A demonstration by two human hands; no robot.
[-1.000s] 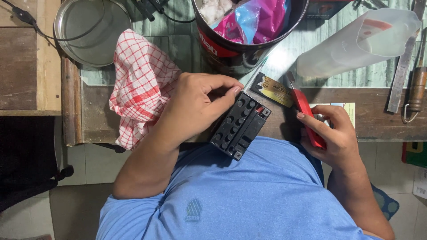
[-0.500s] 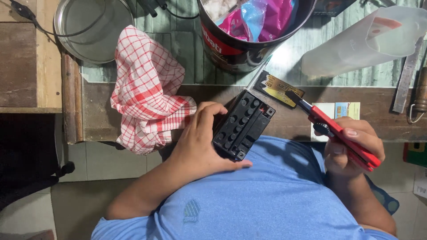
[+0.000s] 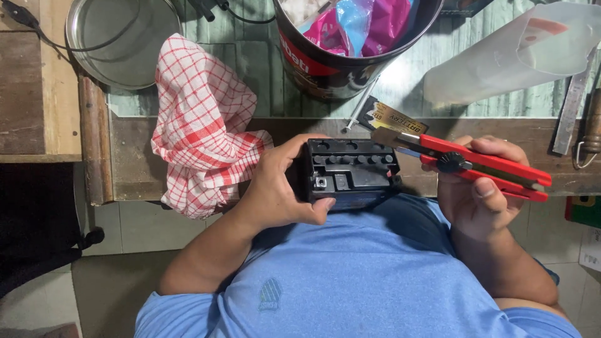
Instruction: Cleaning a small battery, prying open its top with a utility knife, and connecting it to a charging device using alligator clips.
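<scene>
My left hand [image 3: 282, 188] grips a small black battery [image 3: 350, 172] by its left end, holding it level against my blue shirt at the bench edge. Its top face shows a row of round caps and a terminal. My right hand [image 3: 485, 191] holds a red utility knife [image 3: 476, 166] lying sideways, its blade end pointing left and reaching the battery's upper right corner. A black and gold label strip [image 3: 394, 119] lies on the bench just above the knife tip.
A red-and-white checked cloth [image 3: 200, 138] hangs over the bench edge to the left. Behind stand a dark tin bucket [image 3: 325, 69] with coloured bags, a round metal lid [image 3: 119, 44], a translucent plastic bottle [image 3: 501, 62] and metal tools [image 3: 579, 106] at the right.
The battery has turned from slanted to level in my left hand. My right hand has brought the knife up and left, from pointing diagonally to lying flat with its tip at the battery.
</scene>
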